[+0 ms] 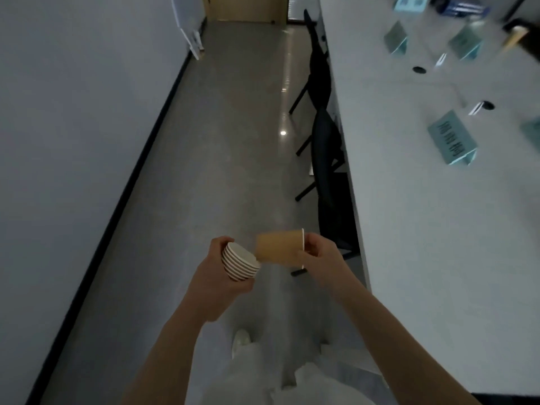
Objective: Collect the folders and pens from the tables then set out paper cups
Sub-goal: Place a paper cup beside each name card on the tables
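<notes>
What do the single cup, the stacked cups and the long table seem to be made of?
Single cup: looks like matte brown paper with a thin rolled white rim. Stacked cups: probably the same paper; thin nested white rims show. Table: smooth white top, likely laminate, though the blur leaves that open.

A pale wall [73, 112] fills the left of the frame, edged below by a dark skirting strip [140, 159]; a glossy grey floor [233, 127] runs up the centre, catching spots of ceiling light; a wooden door [245, 7] closes the corridor at top centre; black chairs [324, 147] stand tucked against the long white surface [409, 229] on the right.
</notes>
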Motion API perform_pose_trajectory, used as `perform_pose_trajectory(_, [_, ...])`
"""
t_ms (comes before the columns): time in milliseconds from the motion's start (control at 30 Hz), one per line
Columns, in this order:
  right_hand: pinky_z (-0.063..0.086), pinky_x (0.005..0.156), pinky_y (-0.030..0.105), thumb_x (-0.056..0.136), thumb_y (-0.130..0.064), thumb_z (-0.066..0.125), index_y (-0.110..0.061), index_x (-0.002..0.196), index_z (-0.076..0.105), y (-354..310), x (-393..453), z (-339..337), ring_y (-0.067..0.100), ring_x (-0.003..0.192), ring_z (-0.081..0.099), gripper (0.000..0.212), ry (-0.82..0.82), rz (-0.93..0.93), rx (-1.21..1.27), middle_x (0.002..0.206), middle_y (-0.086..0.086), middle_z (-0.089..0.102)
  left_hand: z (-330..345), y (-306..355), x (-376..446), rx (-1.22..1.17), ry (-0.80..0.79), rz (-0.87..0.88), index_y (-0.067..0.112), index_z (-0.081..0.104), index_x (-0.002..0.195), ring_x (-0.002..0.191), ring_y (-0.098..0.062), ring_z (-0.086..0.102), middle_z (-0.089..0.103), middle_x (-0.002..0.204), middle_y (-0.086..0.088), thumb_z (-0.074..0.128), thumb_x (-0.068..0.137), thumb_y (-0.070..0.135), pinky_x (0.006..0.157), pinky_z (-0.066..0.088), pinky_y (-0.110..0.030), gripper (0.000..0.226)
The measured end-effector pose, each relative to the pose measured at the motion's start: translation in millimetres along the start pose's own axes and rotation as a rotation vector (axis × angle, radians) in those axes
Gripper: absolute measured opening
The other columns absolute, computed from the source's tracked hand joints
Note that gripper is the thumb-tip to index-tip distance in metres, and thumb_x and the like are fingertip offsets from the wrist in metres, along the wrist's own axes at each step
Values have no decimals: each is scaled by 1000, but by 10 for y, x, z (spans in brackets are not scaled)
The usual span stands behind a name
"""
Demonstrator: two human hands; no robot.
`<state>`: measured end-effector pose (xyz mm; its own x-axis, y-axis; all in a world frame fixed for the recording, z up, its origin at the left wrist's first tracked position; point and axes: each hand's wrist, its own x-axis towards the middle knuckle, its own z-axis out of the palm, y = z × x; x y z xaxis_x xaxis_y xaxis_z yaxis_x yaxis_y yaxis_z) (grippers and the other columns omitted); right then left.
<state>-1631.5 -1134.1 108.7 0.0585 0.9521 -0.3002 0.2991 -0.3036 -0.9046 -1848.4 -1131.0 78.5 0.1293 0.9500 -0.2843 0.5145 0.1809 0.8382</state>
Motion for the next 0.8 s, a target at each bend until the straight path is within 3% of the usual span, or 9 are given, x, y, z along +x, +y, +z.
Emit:
perform_pose_trajectory(167, [48, 63, 16, 83, -2, 63, -32, 79, 58, -145, 414, 21, -6, 63, 62, 31, 174, 47, 53, 73, -17, 63, -235, 160, 690, 37, -121, 55, 32, 42, 117, 74, -14, 63, 63, 93, 1, 85, 63, 11, 56, 52, -21, 71])
perform_pose_trajectory(233, [47, 58, 16, 84, -1, 62, -28, 78, 61, -157, 546, 3, -3, 61, 60, 28, 266, 85, 131, 71, -10, 64, -250, 239, 935, 56, -157, 73, 33, 43, 113, 75, -14, 64, 64, 92, 1, 85, 64, 15, 57, 54, -25, 67])
perform_pose_trajectory(300, [46, 58, 21, 84, -2, 60, -21, 83, 63, -152, 676, -70, 10, 65, 59, 18, 362, 143, 178, 76, 2, 65, -209, 329, 1189, 88, -204, 89, 34, 44, 110, 76, -16, 64, 64, 91, 2, 86, 65, 18, 57, 54, -27, 64])
perform_pose_trajectory(400, [43, 52, 11, 84, -3, 60, -20, 85, 62, -142, 909, -287, 5, 60, 57, 17, 480, 166, 199, 74, -1, 63, -94, 523, 1616, 121, -264, 114, 34, 43, 109, 77, -14, 64, 63, 93, 3, 87, 65, 21, 54, 52, -22, 63])
perform_pose_trajectory(467, [46, 53, 14, 82, -6, 62, -24, 83, 62, -117, 1079, -480, 6, 63, 60, 17, 560, 179, 160, 74, -4, 64, 26, 656, 1909, 132, -306, 108, 34, 43, 111, 81, -12, 64, 62, 96, 5, 88, 64, 25, 56, 49, -21, 65])
perform_pose_trajectory(567, [54, 60, 26, 84, -17, 61, -16, 103, 63, 40, 1422, -844, 18, 82, 66, 19, 657, 256, 51, 91, 2, 68, 249, 869, 2369, 169, -377, 116, 32, 41, 119, 92, -10, 61, 59, 106, 7, 89, 61, 35, 67, 49, -23, 75])
perform_pose_trajectory(667, [44, 54, 20, 87, -19, 56, -12, 106, 58, 255, 1795, -1256, 19, 82, 62, 20, 714, 339, -86, 94, 2, 64, 483, 1084, 2777, 186, -387, 140, 34, 41, 120, 98, -11, 59, 56, 112, 4, 87, 53, 49, 73, 48, -23, 83])
perform_pose_trajectory(800, [42, 62, 27, 85, -11, 54, -5, 96, 60, 471, 2235, -1721, 23, 76, 56, 14, 685, 422, -251, 84, 5, 60, 739, 1435, 3168, 207, -383, 183, 32, 40, 116, 96, -11, 60, 58, 104, 10, 87, 65, 36, 74, 46, -23, 70])
